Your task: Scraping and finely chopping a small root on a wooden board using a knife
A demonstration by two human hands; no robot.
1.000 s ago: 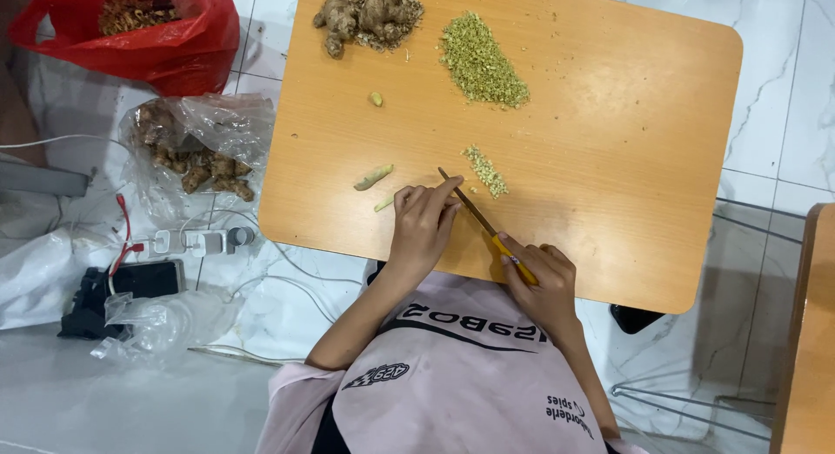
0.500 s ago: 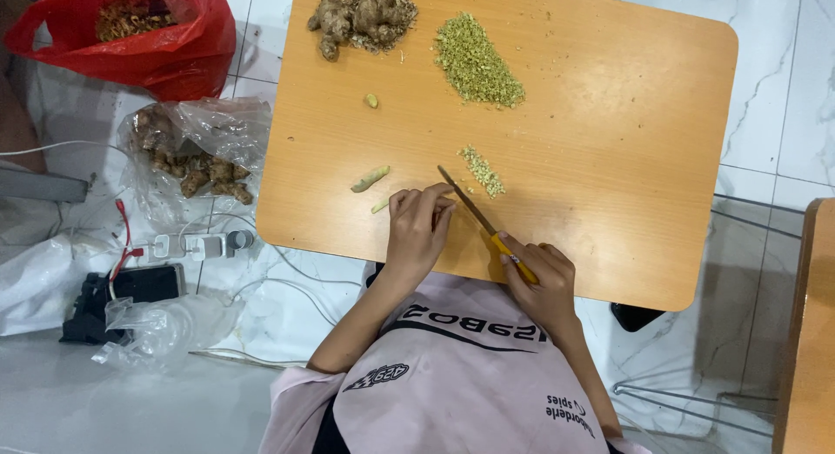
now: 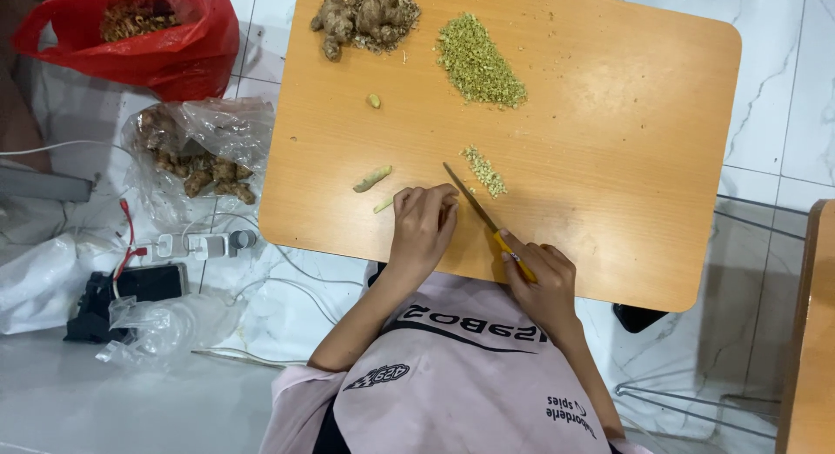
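My right hand [image 3: 537, 276] grips the yellow handle of a small knife [image 3: 478, 210], whose blade points up and left across the wooden table [image 3: 626, 158]. My left hand [image 3: 422, 223] lies flat with curled fingers right beside the blade, over a thin piece of ginger that is mostly hidden. A small heap of chopped bits [image 3: 484, 170] sits just past the blade tip. A peeled ginger strip [image 3: 372, 178] lies left of my left hand.
A bigger mound of chopped ginger [image 3: 480, 64] and a clump of whole ginger roots [image 3: 364, 15] lie at the table's far edge. On the floor to the left are a red bag [image 3: 156, 45], a clear bag of roots [image 3: 200, 158] and a power strip [image 3: 196, 245].
Both hands stay at the same spot on the table. The knife blade has shifted only slightly beside my left fingers.
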